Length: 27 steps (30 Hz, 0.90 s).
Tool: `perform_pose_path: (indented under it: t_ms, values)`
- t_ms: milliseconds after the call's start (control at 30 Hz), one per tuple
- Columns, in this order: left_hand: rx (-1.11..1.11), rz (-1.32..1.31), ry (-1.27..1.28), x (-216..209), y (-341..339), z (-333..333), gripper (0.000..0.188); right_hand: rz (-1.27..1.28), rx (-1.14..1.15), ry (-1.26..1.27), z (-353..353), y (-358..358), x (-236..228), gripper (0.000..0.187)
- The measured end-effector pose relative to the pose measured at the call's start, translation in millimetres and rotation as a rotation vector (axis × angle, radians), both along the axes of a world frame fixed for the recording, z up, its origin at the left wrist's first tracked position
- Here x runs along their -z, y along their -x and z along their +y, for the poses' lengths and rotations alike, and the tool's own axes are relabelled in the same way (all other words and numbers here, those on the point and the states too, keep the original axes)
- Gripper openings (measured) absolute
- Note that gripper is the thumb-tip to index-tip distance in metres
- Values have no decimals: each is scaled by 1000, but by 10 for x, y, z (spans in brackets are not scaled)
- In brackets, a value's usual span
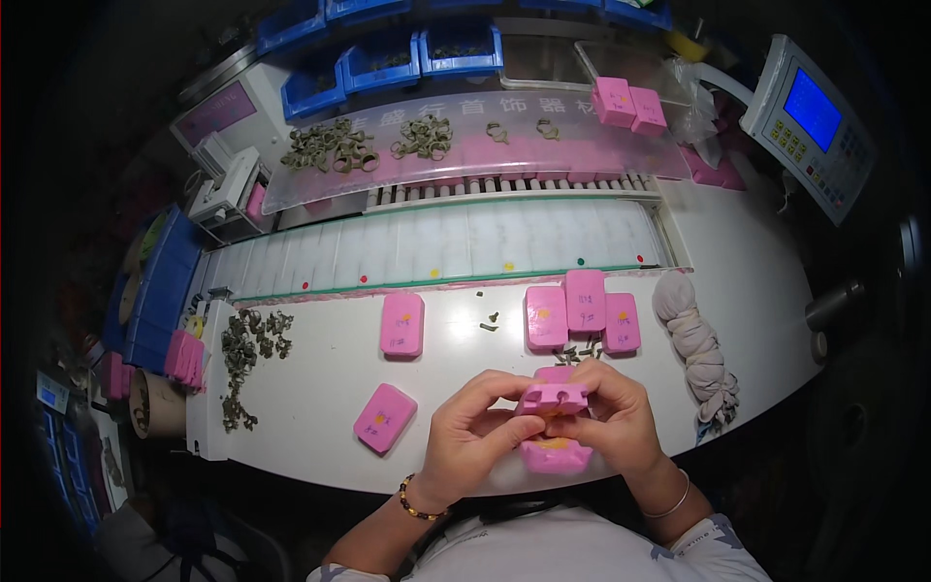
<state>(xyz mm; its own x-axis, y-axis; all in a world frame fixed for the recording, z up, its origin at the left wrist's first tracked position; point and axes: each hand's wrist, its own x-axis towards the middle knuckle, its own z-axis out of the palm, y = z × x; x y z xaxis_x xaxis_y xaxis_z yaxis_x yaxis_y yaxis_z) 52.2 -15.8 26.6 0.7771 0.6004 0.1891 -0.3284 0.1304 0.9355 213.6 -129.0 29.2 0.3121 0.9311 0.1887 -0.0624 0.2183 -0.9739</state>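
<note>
My left hand [470, 432] and my right hand [626, 422] are both closed on a pink rubber mould [553, 398] just above the table's near edge. Its notched end faces up, and my thumbs press on its lower side. Below my thumbs, another pink mould piece [555, 459] shows a yellow-orange patch; whether it joins the held part I cannot tell. More pink shows behind my fingertips. Just beyond lie small dark green pieces [579, 355]. Past them, three pink mould blocks [585, 301] with handwritten marks stand close together.
Left of my hands lie two more mould blocks [385, 417]. Dark green ring-shaped pieces [250, 354] are heaped at the table's left, with more on a clear sheet [465, 165]. A twisted cloth [696, 349] lies right. Beyond are a white panelled strip [436, 247], blue bins [380, 63] and a control panel [810, 121].
</note>
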Motion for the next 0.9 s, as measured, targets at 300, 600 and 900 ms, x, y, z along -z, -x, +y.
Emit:
perform_pose_path:
  t_ms: [300, 600, 900]
  values:
    - [-152, 185, 207, -46, -3, -17, 24, 491, -128, 282, 15, 33, 26, 31]
    - [-239, 167, -396, -46, -38, -114, 44, 65, 67, 111, 124, 190, -72, 35]
    - [90, 12, -99, 13, 127, 111, 36, -650, 87, -161, 121, -70, -240, 30]
